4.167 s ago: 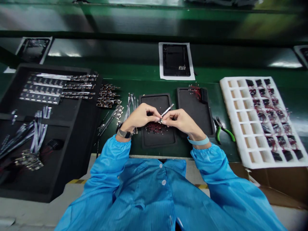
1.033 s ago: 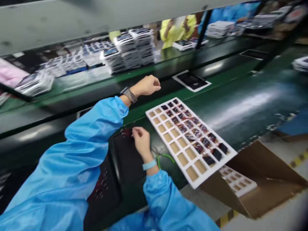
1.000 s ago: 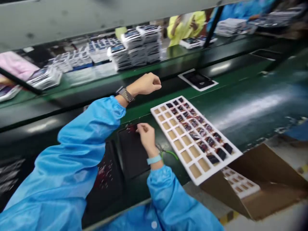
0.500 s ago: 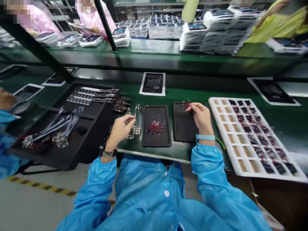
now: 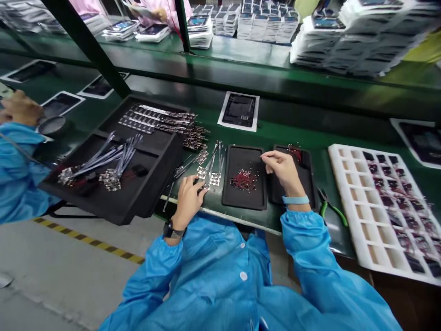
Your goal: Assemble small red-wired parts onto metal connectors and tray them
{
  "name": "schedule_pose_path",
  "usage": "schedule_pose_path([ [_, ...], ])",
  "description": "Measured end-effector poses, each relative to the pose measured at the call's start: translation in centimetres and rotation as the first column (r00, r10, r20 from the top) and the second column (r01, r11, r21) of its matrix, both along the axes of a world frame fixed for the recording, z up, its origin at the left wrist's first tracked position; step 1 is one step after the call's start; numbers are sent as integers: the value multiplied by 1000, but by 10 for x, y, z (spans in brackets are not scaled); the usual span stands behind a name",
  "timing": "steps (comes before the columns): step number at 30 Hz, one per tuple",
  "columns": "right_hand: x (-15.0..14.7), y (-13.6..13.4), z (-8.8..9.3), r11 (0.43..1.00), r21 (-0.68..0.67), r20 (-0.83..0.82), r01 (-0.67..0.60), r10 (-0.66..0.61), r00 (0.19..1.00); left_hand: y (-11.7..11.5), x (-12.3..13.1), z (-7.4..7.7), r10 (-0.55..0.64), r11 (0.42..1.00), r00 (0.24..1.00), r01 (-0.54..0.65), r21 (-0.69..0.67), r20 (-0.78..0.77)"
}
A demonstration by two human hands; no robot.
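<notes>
My left hand (image 5: 189,196) rests low at the table's front edge, its thumb and fingers closed on a small circuit board (image 5: 206,186). More small boards with pale flat cables (image 5: 215,178) lie just beyond it. My right hand (image 5: 283,171) hovers over the gap between two shallow black trays, fingertips pinched; whatever is between them is too small to make out. The left tray (image 5: 244,200) holds a heap of tiny red-and-black parts (image 5: 244,179). Partly hidden under my right hand, the other tray (image 5: 308,184) has a few red parts (image 5: 294,151) at its far end.
Green-handled pliers (image 5: 331,207) lie right of my wrist, beside a white compartment tray (image 5: 365,220) with dark wired parts. A big black bin (image 5: 138,184) of boards stands left. A tablet shell (image 5: 240,110) lies behind. A co-worker's hand (image 5: 24,108) is far left.
The view has swung, shifting the scene right. My left hand has come down to the boards near the table edge. My right hand has moved from the red parts back toward the left tray.
</notes>
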State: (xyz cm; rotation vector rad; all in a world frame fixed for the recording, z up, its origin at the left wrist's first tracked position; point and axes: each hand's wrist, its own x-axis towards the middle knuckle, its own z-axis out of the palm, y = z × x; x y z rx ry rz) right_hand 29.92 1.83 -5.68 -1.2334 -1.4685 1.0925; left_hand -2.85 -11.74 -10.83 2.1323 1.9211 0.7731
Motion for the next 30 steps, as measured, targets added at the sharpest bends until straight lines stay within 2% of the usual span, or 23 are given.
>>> schedule_pose_path([
  [3,-3,-6,3,996,-3,32,-90,90,995,-2,0,-1,-11,1000,996,9,22,94],
  [7,-6,-14,9,986,-25,63,-167,168,984,2,1,7,-54,998,972,48,30,228],
  [10,-8,-18,11,983,-26,54,-179,181,982,8,7,20,-88,996,926,88,17,368],
  [13,-9,-21,12,985,-25,51,-171,172,984,17,18,40,-63,997,872,81,-16,486],
  [17,-10,-25,12,992,13,88,-128,126,988,46,40,69,-77,995,760,101,0,646],
  [20,-11,-26,12,995,53,135,-80,72,988,82,61,79,-90,972,621,225,-68,779],
  [23,-9,-27,7,995,63,163,-73,61,985,117,84,77,-67,919,505,368,-145,860],
  [25,-8,-26,4,995,67,172,-68,56,983,134,97,71,-70,902,458,409,-140,886],
  [30,-7,-26,-1,995,95,208,-25,5,978,147,111,55,-64,889,405,439,-132,912],
])
